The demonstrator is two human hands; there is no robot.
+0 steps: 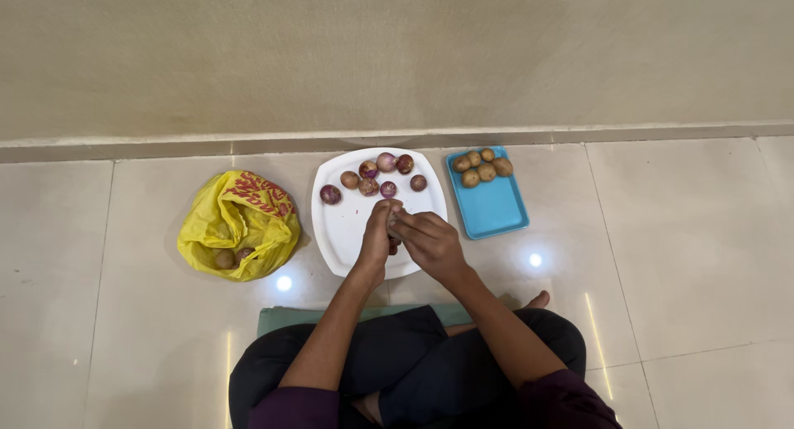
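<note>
Head view: both forearms reach forward over crossed legs; the left hand (376,234) and right hand (430,240) meet fingertip to fingertip, closed around a mostly hidden small onion (395,206), above the white square plate (347,230).

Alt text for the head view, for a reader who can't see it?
Both hands, left hand and right hand, meet over a white tray of onions. Yellow bag at left, blue tray of potatoes at right.
</note>
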